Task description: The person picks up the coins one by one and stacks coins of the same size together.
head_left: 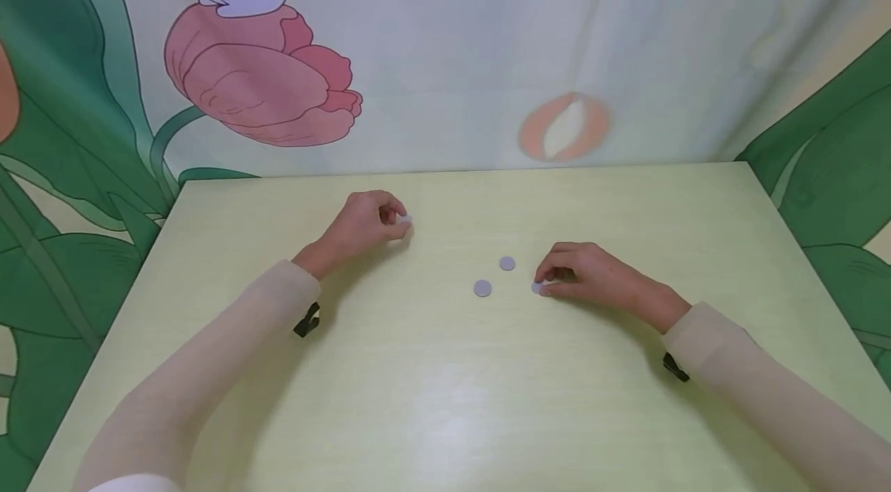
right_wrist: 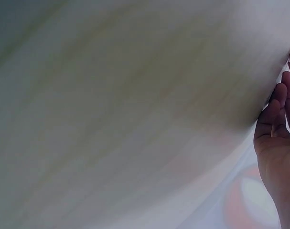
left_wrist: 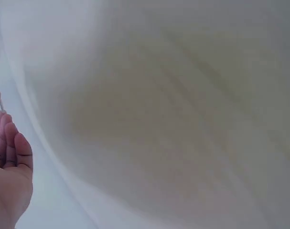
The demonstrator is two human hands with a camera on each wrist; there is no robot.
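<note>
In the head view my left hand (head_left: 363, 221) pinches a small pale disc (head_left: 405, 220) between thumb and fingertips, over the back left of the table. The left wrist view shows that disc (left_wrist: 2, 106) edge-on as a thin strip. Right of the table's middle, my right hand (head_left: 593, 272) has thumb and fingers closed on another pale disc (head_left: 536, 288), low at the tabletop; the fingers cover part of it. Two more round, greyish-lilac discs lie flat to its left, one nearer disc (head_left: 483, 288) and one farther disc (head_left: 507, 264).
A pale yellow table (head_left: 418, 384) spreads under both arms. Behind it hangs a printed curtain (head_left: 445, 51) with a pink flower and green leaves, meeting the table's back edge. Dark straps (head_left: 307, 319) show at the cuffs of the beige sleeves.
</note>
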